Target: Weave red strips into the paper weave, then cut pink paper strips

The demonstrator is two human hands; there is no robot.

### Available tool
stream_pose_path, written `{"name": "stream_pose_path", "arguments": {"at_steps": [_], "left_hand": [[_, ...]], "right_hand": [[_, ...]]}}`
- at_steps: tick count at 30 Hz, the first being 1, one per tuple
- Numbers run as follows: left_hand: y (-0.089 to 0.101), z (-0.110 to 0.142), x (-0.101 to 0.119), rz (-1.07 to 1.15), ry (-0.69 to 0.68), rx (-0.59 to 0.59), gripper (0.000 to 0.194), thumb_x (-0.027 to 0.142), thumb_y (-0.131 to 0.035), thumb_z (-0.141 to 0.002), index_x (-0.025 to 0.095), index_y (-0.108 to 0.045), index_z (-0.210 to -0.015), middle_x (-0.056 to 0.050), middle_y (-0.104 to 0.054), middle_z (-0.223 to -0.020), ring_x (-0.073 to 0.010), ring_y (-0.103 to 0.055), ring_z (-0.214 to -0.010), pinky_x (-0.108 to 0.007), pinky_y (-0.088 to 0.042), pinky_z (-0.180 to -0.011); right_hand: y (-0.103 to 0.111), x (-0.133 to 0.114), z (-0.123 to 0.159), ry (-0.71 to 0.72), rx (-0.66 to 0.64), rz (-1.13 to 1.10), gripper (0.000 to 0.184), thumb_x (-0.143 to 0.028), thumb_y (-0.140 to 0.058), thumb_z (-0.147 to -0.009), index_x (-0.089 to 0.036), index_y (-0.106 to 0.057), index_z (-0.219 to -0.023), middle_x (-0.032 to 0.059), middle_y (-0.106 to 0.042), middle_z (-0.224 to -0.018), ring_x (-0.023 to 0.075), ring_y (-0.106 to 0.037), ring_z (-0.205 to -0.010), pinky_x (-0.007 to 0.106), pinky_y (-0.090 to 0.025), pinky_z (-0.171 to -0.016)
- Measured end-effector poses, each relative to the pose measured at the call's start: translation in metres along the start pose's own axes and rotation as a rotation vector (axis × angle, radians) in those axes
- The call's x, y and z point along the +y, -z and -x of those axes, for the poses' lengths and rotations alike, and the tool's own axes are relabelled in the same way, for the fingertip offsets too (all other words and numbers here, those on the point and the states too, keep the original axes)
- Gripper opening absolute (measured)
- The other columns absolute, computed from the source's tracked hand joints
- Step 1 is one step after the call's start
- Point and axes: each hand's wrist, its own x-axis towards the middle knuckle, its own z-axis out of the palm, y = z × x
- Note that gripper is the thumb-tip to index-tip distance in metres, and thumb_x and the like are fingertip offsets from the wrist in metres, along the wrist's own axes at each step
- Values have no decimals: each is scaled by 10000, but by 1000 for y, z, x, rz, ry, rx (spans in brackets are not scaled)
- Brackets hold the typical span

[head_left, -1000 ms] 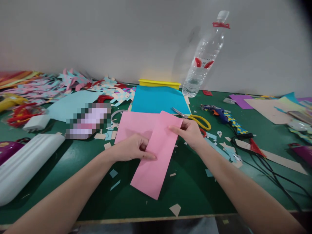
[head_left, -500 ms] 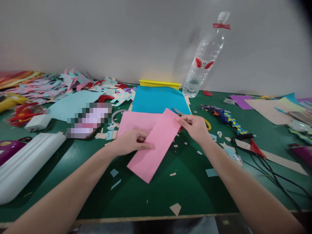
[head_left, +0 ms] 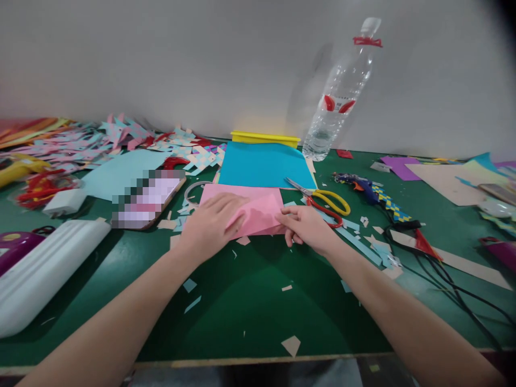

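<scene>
Right hand's grip (head_left: 282, 219) at pink paper's (head_left: 264, 207) near right corner

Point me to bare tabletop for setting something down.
The widest bare patch of green tabletop lies in front of the folded pink paper, between the left forearm and right forearm; small scraps dot its edges. A narrower patch separates the left forearm from the long white plastic case. Back left is crowded with pink and pale-blue paper strips.

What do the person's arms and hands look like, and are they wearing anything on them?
The left hand and right hand have slim fingers and no gloves; no rings or watch show. The forearms are bare, with no sleeves in sight.
</scene>
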Motion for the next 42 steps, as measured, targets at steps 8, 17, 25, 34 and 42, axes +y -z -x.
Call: {"name": "stream_pose_path", "arguments": {"at_steps": [8,17,25,34,42], "left_hand": [[-18,2,14,177,-225,-393,353,337,-368,-978,219,-517,-1276,-52,-510,-1366,-196,-415,-1285,-380,-275,-1108],[-26,7,4,171,-141,-468,359,238,-346,-973,201,-482,-1303,-49,-439,-1427,-183,-365,-1324,-362,-280,-1105],[-24,5,4,117,-98,-475,380,334,-383,-965,224,-442,-1324,-40,-468,-1395,-206,-399,-1288,-374,-313,-1076],[-27,5,1,99,-9,-410,513,388,-338,-977,179,-245,-1435,-86,-299,-1503,-218,-239,-1386,-384,-226,-1120],[-27,3,2,71,4,-385,514,443,-437,-927,199,-332,-1367,-97,-423,-1405,-265,-370,-1291,-430,-273,-1081]], "right_hand": [[49,-2,-1,244,536,820,372,-457,-429,-902,-166,-601,-1059,99,-694,-780,196,-612,-620,315,-425,-554],[87,26,-20,-18,437,1231,528,-513,-429,-848,-77,-578,-1108,195,-619,-1046,322,-588,-927,404,-471,-719],[99,23,-18,-27,296,1202,605,-630,-464,-772,-116,-626,-1049,167,-613,-1016,308,-606,-855,404,-476,-692],[85,5,-4,302,533,982,526,-524,-603,-742,-160,-536,-1116,154,-536,-1103,315,-548,-1038,427,-475,-824],[81,7,13,341,313,1159,647,-608,-614,-689,-192,-487,-1168,167,-509,-1214,390,-446,-1178,568,-344,-950]]}}
